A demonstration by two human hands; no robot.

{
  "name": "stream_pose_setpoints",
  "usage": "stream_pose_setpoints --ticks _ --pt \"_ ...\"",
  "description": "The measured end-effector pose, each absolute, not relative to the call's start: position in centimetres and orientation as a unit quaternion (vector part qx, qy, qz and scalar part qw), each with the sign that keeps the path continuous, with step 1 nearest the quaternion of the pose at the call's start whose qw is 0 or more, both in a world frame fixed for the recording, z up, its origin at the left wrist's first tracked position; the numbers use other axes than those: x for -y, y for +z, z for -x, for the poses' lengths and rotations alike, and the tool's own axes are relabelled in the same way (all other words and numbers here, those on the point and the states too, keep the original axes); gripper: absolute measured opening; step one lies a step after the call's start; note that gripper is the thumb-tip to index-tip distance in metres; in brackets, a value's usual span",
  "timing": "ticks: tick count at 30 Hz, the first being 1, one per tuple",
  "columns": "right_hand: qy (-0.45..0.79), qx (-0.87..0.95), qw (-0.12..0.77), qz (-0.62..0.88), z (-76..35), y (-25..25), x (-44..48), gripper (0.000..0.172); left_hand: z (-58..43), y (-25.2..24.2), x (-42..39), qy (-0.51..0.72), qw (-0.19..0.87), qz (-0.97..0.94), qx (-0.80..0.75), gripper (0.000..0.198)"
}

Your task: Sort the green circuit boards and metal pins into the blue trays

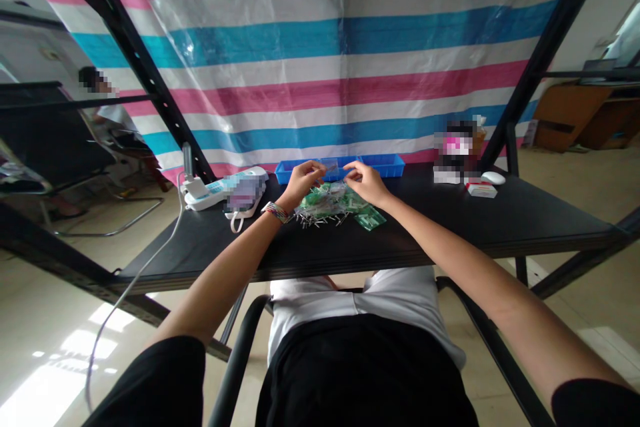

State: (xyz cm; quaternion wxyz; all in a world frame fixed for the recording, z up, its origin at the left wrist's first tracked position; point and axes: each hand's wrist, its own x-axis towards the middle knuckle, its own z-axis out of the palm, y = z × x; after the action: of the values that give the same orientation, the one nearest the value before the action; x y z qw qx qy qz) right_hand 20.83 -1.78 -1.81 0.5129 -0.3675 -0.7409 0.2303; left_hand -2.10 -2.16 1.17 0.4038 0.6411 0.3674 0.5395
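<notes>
Showing just in front of the blue tray (393, 169), a small clear plastic piece (330, 165) is apparently being pinched at its near left edge by the left hand (304, 180), thumb and fingers drawn together. The right hand (369, 183) is being held opposite, its fingers bent; whether anything is being gripped there cannot be told. Beneath both, a heap of green and clear packets (327, 197) is being carried by the bench (445, 213), with loose silvery pins (315, 219) being strewn along its near side.

By its look, the piece is being judged light, thin and flexible (probably a little slippery, too), so it is likely being creased by any hard squeeze. Its corners or edges are being favoured as holding points, with a gentle fingertip pinch being preferred and the middle being left unpressed.
</notes>
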Motion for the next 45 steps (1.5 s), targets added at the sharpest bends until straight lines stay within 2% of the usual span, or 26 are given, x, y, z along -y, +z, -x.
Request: stream_pose_setpoints --ticks 5,10,12,16,19,22,25,27,30,34,39,45 --pt "0.076 0.874 0.338 0.340 -20.9 -1.9 2.6 0.014 3.5 0.9 0.6 0.618 0.400 -0.516 -0.437 0.021" --pt "0.037 0.890 0.290 0.349 -20.9 -1.9 3.0 0.027 5.2 0.7 -1.0 0.659 0.376 -0.439 -0.482 0.019" --pt "0.034 0.889 0.293 0.349 -20.9 -2.0 3.0 0.028 5.7 0.8 -1.4 0.663 0.383 -0.428 -0.480 0.018" --pt "0.016 0.887 0.309 0.342 -20.9 -1.8 3.0 0.010 6.1 0.9 -1.5 0.644 0.452 -0.448 -0.424 0.030" --pt "0.013 0.858 0.370 0.355 -21.0 -1.6 2.9 0.015 6.0 1.1 -1.1 0.624 0.460 -0.476 -0.415 0.030" --pt "0.103 0.793 0.474 0.368 -21.1 -1.4 2.6 0.013 5.4 1.3 -0.3 0.592 0.433 -0.548 -0.402 0.029" --pt "0.274 0.708 0.534 0.371 -21.1 -1.4 2.1 0.025 4.4 1.5 0.8 0.530 0.420 -0.640 -0.365 0.037" --pt "0.364 0.662 0.543 0.366 -20.9 -1.4 1.9 0.036 3.5 1.4 1.4 0.487 0.416 -0.689 -0.339 0.045" --pt "0.426 0.626 0.555 0.346 -20.6 -1.4 2.0 0.042 2.3 0.9 2.0 0.447 0.412 -0.728 -0.317 0.051" --pt "0.464 0.619 0.551 0.313 -20.2 -1.0 2.7 0.044 1.5 0.2 2.4 0.456 0.416 -0.721 -0.316 0.038" --pt "0.455 0.639 0.541 0.302 -20.0 -0.7 3.3 0.046 1.2 0.7 3.2 0.469 0.418 -0.711 -0.316 0.031" --pt "0.427 0.647 0.544 0.321 -20.2 -0.7 3.1 0.039 1.2 1.1 3.6 0.453 0.370 -0.740 -0.333 0.045"
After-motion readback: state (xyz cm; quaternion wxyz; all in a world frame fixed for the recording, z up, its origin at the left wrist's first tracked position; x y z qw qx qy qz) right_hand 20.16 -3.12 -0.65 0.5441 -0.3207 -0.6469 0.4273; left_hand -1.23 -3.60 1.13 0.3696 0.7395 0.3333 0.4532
